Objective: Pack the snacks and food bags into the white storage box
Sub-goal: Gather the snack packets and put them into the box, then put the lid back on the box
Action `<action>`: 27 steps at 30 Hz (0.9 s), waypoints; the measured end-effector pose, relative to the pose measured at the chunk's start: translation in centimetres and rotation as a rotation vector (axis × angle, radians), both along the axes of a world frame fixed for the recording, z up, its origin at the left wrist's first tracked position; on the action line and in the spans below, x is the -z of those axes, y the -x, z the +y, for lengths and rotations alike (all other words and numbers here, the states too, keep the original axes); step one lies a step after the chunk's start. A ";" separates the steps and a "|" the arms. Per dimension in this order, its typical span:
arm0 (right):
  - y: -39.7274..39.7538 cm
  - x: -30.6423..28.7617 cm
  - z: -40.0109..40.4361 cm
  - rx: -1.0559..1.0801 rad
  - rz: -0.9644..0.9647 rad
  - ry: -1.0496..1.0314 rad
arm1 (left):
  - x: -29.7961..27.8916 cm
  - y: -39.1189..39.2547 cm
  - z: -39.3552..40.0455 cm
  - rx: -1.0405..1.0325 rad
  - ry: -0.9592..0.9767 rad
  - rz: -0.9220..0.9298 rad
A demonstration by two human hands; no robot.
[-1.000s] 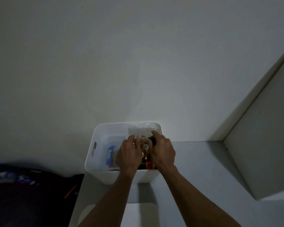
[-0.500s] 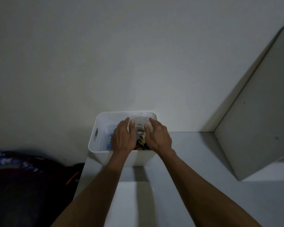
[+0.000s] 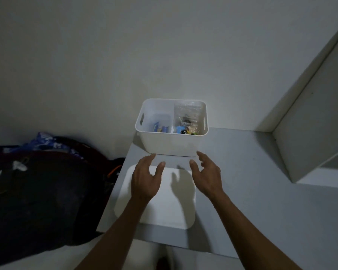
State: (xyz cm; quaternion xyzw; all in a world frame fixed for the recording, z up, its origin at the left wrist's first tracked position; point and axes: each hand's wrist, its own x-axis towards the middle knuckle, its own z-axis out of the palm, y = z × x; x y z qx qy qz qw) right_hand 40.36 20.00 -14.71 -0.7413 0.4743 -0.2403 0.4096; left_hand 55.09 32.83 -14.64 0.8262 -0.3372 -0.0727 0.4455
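I see the white storage box (image 3: pixel 170 141) at 12 o'clock on the grey ledge (image 3: pixel 242 172), snacks & clear food bags (image 3: pixel 187 117) inside. Left hand (image 3: pixel 144 180) & right hand (image 3: pixel 207 176) hover fingers spread, empty, over the white lid (image 3: pixel 164 211). Packing looks done; lid prob. next.

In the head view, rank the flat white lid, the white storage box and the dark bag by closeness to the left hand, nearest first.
From the left hand:
1. Flat white lid: directly under the hand, on the grey surface.
2. White storage box: just ahead of the fingertips, against the wall.
3. Dark bag: off to the left, beyond the surface's edge.
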 end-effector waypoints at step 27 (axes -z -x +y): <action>-3.9 16.4 9.2 0.421 0.163 -0.171 | 18.1 -10.8 7.8 -0.049 -0.541 -0.115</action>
